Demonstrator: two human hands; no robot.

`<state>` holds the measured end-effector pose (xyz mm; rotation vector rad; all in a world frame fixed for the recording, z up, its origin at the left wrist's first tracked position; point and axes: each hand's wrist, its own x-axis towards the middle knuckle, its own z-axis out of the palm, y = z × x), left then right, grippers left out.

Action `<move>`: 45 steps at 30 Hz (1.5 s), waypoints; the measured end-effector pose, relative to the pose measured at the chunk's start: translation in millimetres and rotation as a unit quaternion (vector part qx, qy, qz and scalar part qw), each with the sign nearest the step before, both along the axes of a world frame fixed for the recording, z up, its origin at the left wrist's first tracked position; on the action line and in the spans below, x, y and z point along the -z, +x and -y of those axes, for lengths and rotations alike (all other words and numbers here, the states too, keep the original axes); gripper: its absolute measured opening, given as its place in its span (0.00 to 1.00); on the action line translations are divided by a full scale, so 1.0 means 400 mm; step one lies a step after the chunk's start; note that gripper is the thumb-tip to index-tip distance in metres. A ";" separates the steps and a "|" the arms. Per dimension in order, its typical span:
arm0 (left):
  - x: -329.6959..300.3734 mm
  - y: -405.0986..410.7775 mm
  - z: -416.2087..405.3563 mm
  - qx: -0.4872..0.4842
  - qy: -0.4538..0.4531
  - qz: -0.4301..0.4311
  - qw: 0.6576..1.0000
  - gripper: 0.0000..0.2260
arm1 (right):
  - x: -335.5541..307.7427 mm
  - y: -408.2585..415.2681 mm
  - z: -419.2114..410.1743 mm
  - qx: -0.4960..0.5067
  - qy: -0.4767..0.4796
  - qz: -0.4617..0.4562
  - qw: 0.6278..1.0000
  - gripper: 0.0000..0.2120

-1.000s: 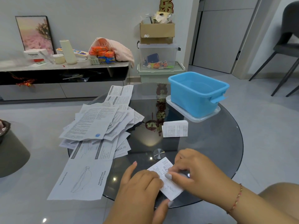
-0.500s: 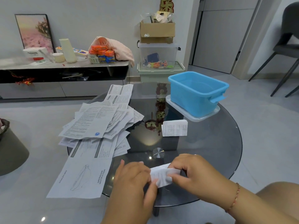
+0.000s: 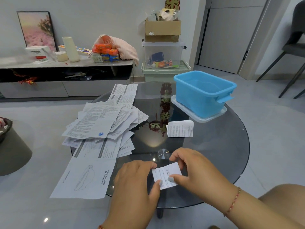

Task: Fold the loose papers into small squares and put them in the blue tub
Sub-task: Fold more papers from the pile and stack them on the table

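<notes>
The small folded paper [image 3: 166, 176], half a second ago lifted and bent between the hands, now lies flatter over the near part of the glass table [image 3: 214, 146], its long axis running from near-left to far-right. The left hand [image 3: 137, 180] pinches its left edge; the right hand [image 3: 193, 169] pinches its right side, thumb on top. Farther off lie another folded square [image 3: 180, 129], the loose papers [image 3: 99, 124] and the blue tub [image 3: 203, 93].

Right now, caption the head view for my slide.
Both hands, left hand and right hand, pinch a small folded white paper before the blue plastic tub.
</notes>
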<state>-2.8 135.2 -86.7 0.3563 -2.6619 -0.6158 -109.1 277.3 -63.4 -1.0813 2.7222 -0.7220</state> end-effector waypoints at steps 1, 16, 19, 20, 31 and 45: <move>-0.003 -0.002 0.000 0.000 0.002 0.013 1.000 0.19 | -0.001 0.000 -0.001 -0.003 0.000 -0.006 1.000 0.15; -0.017 -0.014 -0.003 0.038 0.100 0.012 0.994 0.16 | 0.025 -0.007 -0.006 -0.110 0.001 -0.063 0.992 0.26; -0.017 -0.015 -0.001 0.040 0.093 0.028 0.994 0.21 | 0.015 -0.005 -0.005 -0.118 0.005 -0.061 0.991 0.14; -0.014 -0.017 0.002 0.039 0.081 0.034 0.995 0.23 | 0.013 -0.004 -0.005 -0.124 0.003 -0.061 0.990 0.11; -0.032 -0.019 -0.005 -0.012 0.191 -0.023 0.981 0.08 | 0.007 -0.024 -0.011 -0.094 -0.043 -0.038 0.994 0.06; -0.111 -0.130 0.005 -0.012 0.226 -0.007 0.974 0.09 | -0.051 -0.086 -0.017 0.070 -0.199 0.047 0.976 0.11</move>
